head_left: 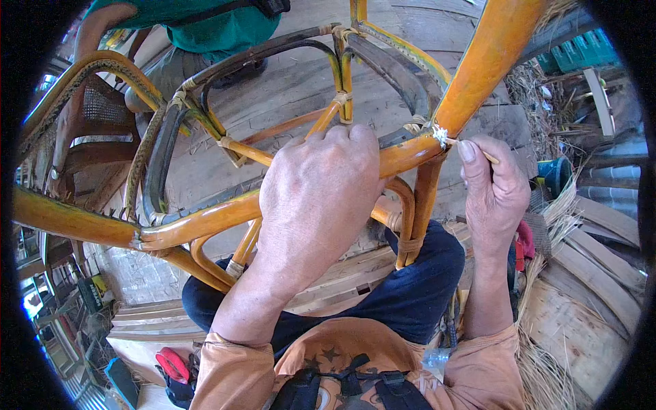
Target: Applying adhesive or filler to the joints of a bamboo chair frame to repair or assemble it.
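In front of me is a rattan chair frame (205,229), its yellow-orange poles bound with pale strips at the joints. My left hand (321,184) is closed over the front rail, its fingers partly hidden behind the pole. Between thumb and fingers, my right hand (495,184) pinches a thin wooden stick (490,158). The stick's tip meets a blob of white paste (440,134) at the joint where a thick upright pole (482,65) joins the right end of the rail.
Beyond the frame is another person in a green shirt (219,31). A dark wooden chair with woven cane (102,106) stands far left. Curved wooden pieces (594,266) and loose fibre strips (547,335) lie at right. A red item (172,365) lies near left.
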`<move>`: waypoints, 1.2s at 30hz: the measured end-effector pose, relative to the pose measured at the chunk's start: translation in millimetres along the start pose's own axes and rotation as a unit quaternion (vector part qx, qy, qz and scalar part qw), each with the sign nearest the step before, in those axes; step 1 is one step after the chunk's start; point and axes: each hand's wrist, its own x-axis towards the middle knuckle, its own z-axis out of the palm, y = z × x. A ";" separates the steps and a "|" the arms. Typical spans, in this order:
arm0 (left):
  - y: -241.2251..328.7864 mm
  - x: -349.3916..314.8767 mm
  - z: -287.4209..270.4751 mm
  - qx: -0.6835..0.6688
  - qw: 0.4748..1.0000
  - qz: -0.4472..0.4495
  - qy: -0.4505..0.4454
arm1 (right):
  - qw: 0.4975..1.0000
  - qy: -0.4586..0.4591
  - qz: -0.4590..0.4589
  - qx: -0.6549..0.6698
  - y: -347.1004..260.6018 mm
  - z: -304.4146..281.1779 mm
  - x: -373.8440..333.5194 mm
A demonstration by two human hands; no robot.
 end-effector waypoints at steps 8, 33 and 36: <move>3.1 4.3 0.0 -0.010 0.999 -0.023 -0.030 | 0.987 -0.011 -0.120 -0.102 1.7 -3.7 8.3; 10.9 5.4 -0.6 0.043 0.998 -0.025 -0.026 | 0.988 0.070 -0.109 -0.081 -1.0 -1.6 5.0; 17.4 5.7 -6.2 0.035 0.998 -0.038 -0.042 | 0.991 0.065 -0.104 -0.060 -2.1 -6.9 3.3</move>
